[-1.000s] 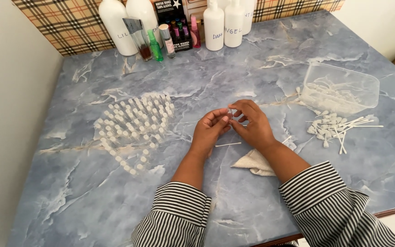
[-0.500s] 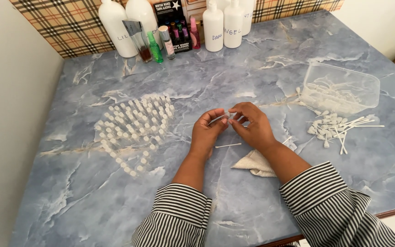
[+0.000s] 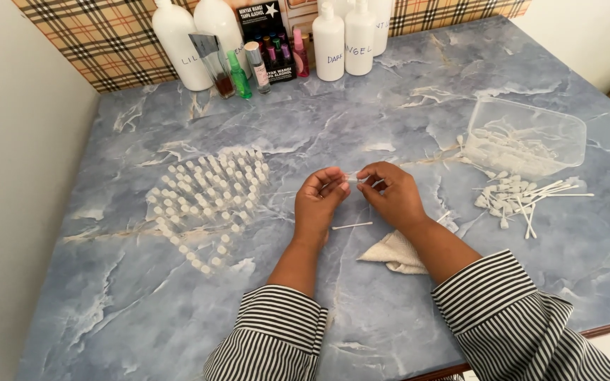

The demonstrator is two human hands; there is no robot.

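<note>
A: What is closest to the person?

B: Two striped sleeves (image 3: 503,310) at the bottom edge. Just past them, at about 5 o'clock from the hands, a small folded cloth (image 3: 395,252) lies on the blue marble table (image 3: 142,310). A thin white stick (image 3: 351,226) lies right under the hands

A: And the hands?

B: The left hand (image 3: 317,206) and the right hand (image 3: 392,197) meet in the middle. Both are pinched shut on a tiny clear vial (image 3: 353,177) – it sits between the fingertips of the two hands

A: How would it feel?

B: I think very light, hard and smooth, so it may slip. It looks easy to crack – best held softly by its two ends

A: What is farther off?

B: At 9 o'clock stands a crowd of small capped vials (image 3: 206,201). At 3 o'clock lies a heap of white sticks and caps (image 3: 520,201), with a clear plastic tub (image 3: 531,137) at 2 o'clock. At 12 o'clock, far back, tall white bottles (image 3: 344,39) and little coloured bottles (image 3: 248,67) stand by a checked wall
</note>
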